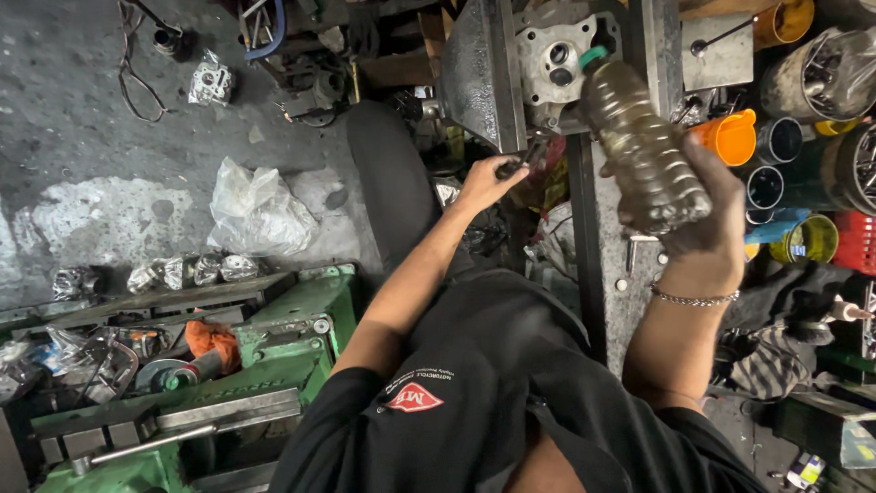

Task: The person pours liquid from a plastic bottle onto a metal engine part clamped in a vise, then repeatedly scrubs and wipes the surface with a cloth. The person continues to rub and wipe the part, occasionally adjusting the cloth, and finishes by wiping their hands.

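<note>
The right hand (707, 224) is clamped around a ribbed plastic bottle (639, 146) of brownish liquid, tipped with its green cap toward a grey metal engine part (555, 57) at the far side. The left hand (488, 183) pinches a small dark tool (522, 162) just left of the bottle, beside a steel plate (479, 73). An orange cup (730, 137) sits right of the bottle.

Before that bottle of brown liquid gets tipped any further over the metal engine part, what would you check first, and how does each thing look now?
1. Grip on the plastic bottle: the right hand wraps its base firmly. Ok.
2. Cap: the green cap appears on, so nothing would pour. Not ok.
3. Aim: the neck points at the grey metal casting. Ok.
4. Left hand: it grips a small dark tool below the casting, close to any drips. Not ok.
5. Liquid level: the bottle looks largely full. Ok.
6. Casting held steady: its mounting is hidden. Cannot tell.
</note>
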